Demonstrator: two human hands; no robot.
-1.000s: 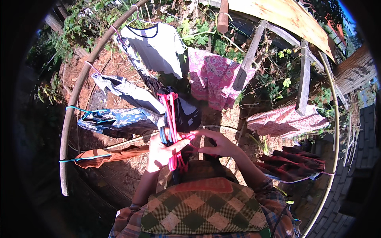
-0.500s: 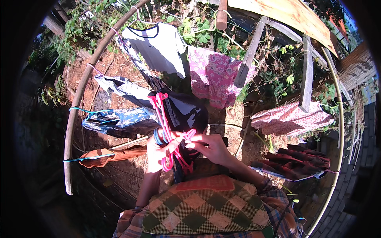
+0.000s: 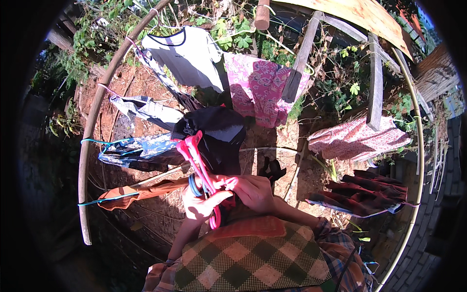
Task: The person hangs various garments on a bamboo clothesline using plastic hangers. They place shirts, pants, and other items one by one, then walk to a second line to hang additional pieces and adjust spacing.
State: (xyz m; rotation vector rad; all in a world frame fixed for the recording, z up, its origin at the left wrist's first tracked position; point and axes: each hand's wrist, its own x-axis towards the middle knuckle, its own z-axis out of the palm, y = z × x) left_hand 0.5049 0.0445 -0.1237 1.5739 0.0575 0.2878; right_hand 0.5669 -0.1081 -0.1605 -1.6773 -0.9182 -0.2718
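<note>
My left hand (image 3: 200,205) is wrapped round a bundle of pink plastic clothes hangers (image 3: 198,163), with dark blue loops (image 3: 193,185) beside them that look like part of another hanger. Close against it, my right hand (image 3: 254,193) has its fingers bent in a pinch on the same bundle; its fingertips are partly hidden. The pink ends point away from me, and a curved pink part shows below my left hand. Just beyond them hangs a black garment (image 3: 216,134).
Clothes hang from a curved wooden pole (image 3: 92,121) at left, among them a white T-shirt (image 3: 187,56), blue patterned clothing (image 3: 138,150) and a brown garment (image 3: 141,192). Pink floral shorts (image 3: 262,87) hang ahead. A pale pole (image 3: 419,146) curves on the right beside dark red clothing (image 3: 365,194).
Both hands have come closer together and slightly lower. The pink hangers have moved down and left with them, and my right hand has turned so its back shows more.
</note>
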